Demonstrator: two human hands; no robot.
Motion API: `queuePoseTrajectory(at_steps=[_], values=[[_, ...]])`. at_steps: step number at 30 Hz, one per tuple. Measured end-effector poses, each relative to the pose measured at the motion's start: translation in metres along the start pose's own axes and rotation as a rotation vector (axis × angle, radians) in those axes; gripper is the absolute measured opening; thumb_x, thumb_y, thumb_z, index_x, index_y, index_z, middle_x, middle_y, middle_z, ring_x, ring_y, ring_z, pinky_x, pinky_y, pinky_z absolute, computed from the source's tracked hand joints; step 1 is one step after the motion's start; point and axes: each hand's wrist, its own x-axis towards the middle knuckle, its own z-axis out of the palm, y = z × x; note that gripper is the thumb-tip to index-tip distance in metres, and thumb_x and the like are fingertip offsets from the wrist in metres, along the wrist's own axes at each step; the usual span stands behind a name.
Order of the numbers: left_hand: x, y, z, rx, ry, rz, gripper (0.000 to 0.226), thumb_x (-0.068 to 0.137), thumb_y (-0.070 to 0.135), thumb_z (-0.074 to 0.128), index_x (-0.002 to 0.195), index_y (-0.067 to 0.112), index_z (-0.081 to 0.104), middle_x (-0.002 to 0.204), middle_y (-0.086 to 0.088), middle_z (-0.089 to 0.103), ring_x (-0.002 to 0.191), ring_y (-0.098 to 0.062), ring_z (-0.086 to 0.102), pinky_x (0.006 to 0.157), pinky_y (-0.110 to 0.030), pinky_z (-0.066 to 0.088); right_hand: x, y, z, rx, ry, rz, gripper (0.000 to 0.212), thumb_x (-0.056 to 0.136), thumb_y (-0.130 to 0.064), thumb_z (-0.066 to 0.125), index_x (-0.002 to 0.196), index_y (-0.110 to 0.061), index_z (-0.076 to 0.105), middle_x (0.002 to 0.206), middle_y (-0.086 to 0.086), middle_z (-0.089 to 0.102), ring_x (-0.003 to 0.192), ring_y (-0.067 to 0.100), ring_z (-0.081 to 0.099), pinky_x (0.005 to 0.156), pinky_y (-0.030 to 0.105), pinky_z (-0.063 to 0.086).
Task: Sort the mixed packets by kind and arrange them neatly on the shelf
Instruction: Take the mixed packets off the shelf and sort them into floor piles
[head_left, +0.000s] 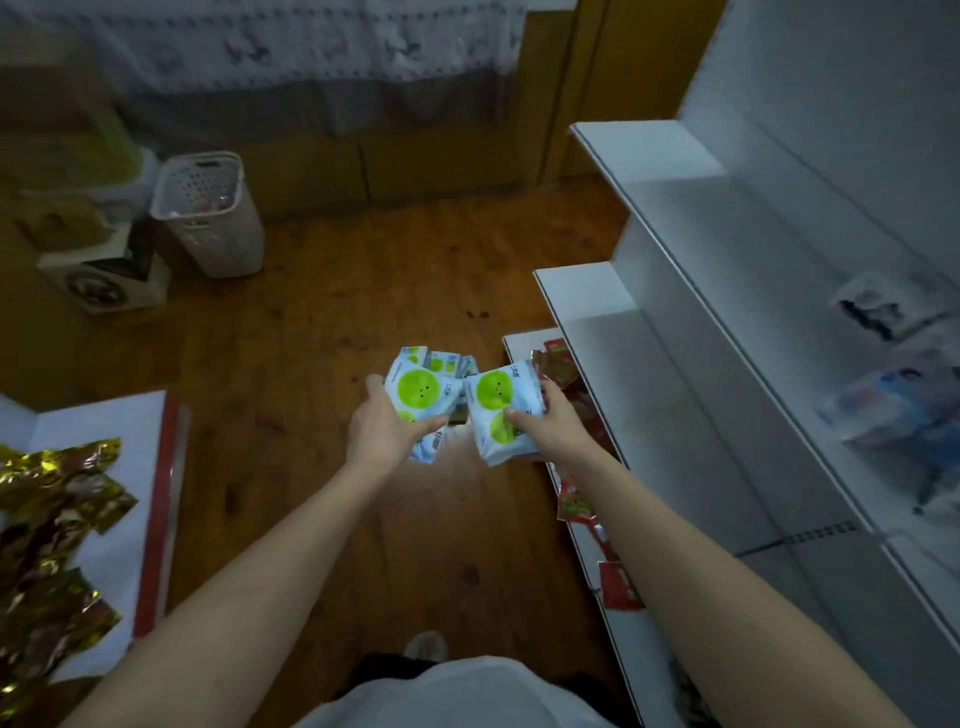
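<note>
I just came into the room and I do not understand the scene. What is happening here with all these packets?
A person is sorting snack packets beside a white shelf. The left hand holds a bundle of white packets with green circles, and the right hand holds another bundle of the same kind, both above the wooden floor. Red packets already lie on the lowest shelf level. Gold packets sit on a white surface at the left. Blurred packets lie on a higher level.
</note>
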Motion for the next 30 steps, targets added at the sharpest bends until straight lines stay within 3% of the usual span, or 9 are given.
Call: queuePoseTrajectory(at_steps=[2, 9, 13, 16, 18, 20, 23, 26, 30], values=[[0.020, -0.007, 0.000, -0.027, -0.011, -0.039, 0.079, 0.061, 0.041, 0.090, 0.115, 0.012, 0.039, 0.110, -0.011, 0.066, 0.101, -0.035, 0.063, 0.079, -0.043, 0.051, 0.025, -0.005, 0.012, -0.015, -0.021, 0.013, 0.045, 0.089, -0.006, 0.068, 0.128, -0.012, 0.046, 0.116, 0.009, 0.061, 0.095, 0.023, 0.066, 0.052, 0.027, 0.056], [0.102, -0.023, 0.031, -0.209, -0.079, -0.245, 0.059, 0.074, 0.013, 0.084, 0.118, 0.003, 0.045, 0.109, -0.005, 0.057, 0.100, -0.022, 0.057, 0.078, -0.031, 0.045, 0.132, 0.002, 0.027, -0.153, -0.055, 0.164, 0.038, 0.085, -0.003, 0.072, 0.119, 0.004, 0.055, 0.114, 0.014, 0.066, 0.094, 0.026, 0.066, 0.051, 0.022, 0.051], [0.171, -0.045, 0.063, -0.331, -0.073, -0.334, 0.055, 0.068, 0.021, 0.086, 0.107, 0.003, 0.052, 0.109, -0.003, 0.065, 0.097, -0.020, 0.064, 0.089, -0.039, 0.053, 0.211, 0.010, 0.027, -0.142, -0.119, 0.245, 0.033, 0.088, -0.009, 0.070, 0.118, -0.007, 0.055, 0.117, 0.015, 0.066, 0.094, 0.030, 0.067, 0.065, 0.043, 0.060], [0.216, -0.061, 0.093, -0.382, -0.061, -0.442, 0.037, 0.076, 0.006, 0.078, 0.109, -0.001, 0.063, 0.106, -0.010, 0.069, 0.092, -0.022, 0.067, 0.084, -0.036, 0.054, 0.263, 0.013, 0.023, -0.165, -0.168, 0.365, 0.031, 0.094, -0.015, 0.064, 0.122, -0.011, 0.052, 0.115, 0.015, 0.063, 0.082, 0.029, 0.066, 0.044, 0.036, 0.055], [0.242, -0.064, 0.113, -0.409, -0.039, -0.502, 0.028, 0.081, 0.004, 0.074, 0.106, -0.001, 0.065, 0.102, -0.011, 0.070, 0.091, -0.022, 0.066, 0.083, -0.034, 0.053, 0.299, 0.023, 0.023, -0.219, -0.180, 0.378, 0.029, 0.093, -0.013, 0.065, 0.118, -0.008, 0.051, 0.114, 0.017, 0.062, 0.082, 0.030, 0.066, 0.044, 0.035, 0.055], [0.271, -0.083, 0.144, -0.450, -0.024, -0.601, 0.040, 0.078, 0.018, 0.077, 0.111, 0.001, 0.062, 0.106, -0.010, 0.070, 0.094, -0.024, 0.067, 0.088, -0.038, 0.053, 0.340, 0.043, 0.027, -0.278, -0.169, 0.380, 0.030, 0.090, -0.013, 0.069, 0.111, -0.005, 0.048, 0.110, 0.017, 0.061, 0.086, 0.032, 0.066, 0.049, 0.038, 0.057], [0.309, -0.137, 0.203, -0.538, 0.003, -0.800, 0.038, 0.075, 0.017, 0.081, 0.107, 0.001, 0.066, 0.106, -0.014, 0.071, 0.094, -0.025, 0.068, 0.087, -0.038, 0.054, 0.399, 0.090, 0.039, -0.373, -0.155, 0.404, 0.027, 0.086, -0.014, 0.073, 0.095, -0.010, 0.049, 0.102, 0.015, 0.062, 0.082, 0.031, 0.065, 0.049, 0.034, 0.054], [0.337, -0.185, 0.263, -0.622, 0.025, -0.948, 0.038, 0.062, 0.027, 0.086, 0.092, 0.009, 0.072, 0.096, -0.009, 0.075, 0.089, -0.024, 0.071, 0.089, -0.048, 0.056, 0.459, 0.157, 0.060, -0.455, -0.174, 0.401, 0.027, 0.083, -0.010, 0.074, 0.081, -0.021, 0.050, 0.096, 0.012, 0.064, 0.088, 0.033, 0.066, 0.073, 0.048, 0.058], [0.389, -0.256, 0.347, -0.761, 0.055, -1.032, 0.037, 0.078, 0.013, 0.080, 0.111, 0.003, 0.067, 0.109, -0.013, 0.071, 0.097, -0.027, 0.069, 0.088, -0.044, 0.055, 0.542, 0.256, 0.096, -0.574, -0.230, 0.370, 0.018, 0.084, -0.003, 0.071, 0.087, -0.013, 0.057, 0.091, 0.009, 0.063, 0.086, 0.024, 0.061, 0.075, 0.037, 0.052]])
